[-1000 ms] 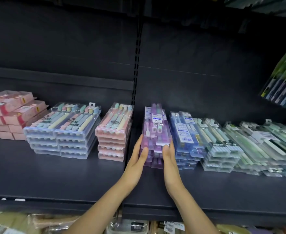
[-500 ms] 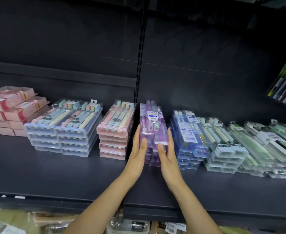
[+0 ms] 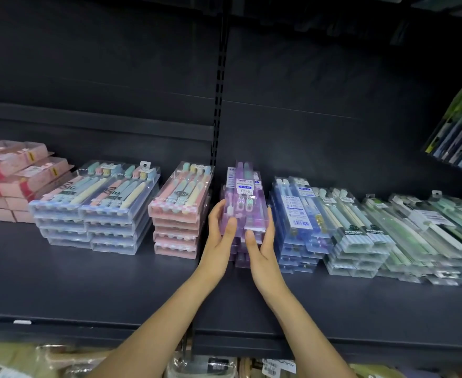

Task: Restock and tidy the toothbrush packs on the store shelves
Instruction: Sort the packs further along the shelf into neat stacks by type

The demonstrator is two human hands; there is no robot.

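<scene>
Hands have crept up and back along the purple stack (image 3: 244, 211) over the last second: a moment ago they sat low at its front corner, and now my left hand (image 3: 220, 236) lies flat along the stack's left side with the thumb laid across the front edge of the top pack, while my right hand (image 3: 262, 241) mirrors it on the right side, thumb on the front. Neither grip is clenched; the fingers stay straight, pressing inward and carrying nothing. The stack itself has slid a little deeper onto the shelf (image 3: 115, 282), and its top pack now looks closer to square with the ones beneath, though the lower packs still poke out unevenly under my palms. It stands between the pink stack (image 3: 182, 211) on its left, a narrow gap apart, and the blue stack (image 3: 295, 219) on its right, which my right fingers seem to be touching or nearly so; I cannot tell which. I judge this squaring-up to be nearly done for the purple pile, so the tidying can pass to its neighbours. The green packs (image 3: 415, 227) farther right lie fanned and overlapping, plainly the messiest stretch, while the pastel double stack (image 3: 96, 208) at left already sits neat. Pushing harder risks shoving the slippery clear cases askew.
</scene>
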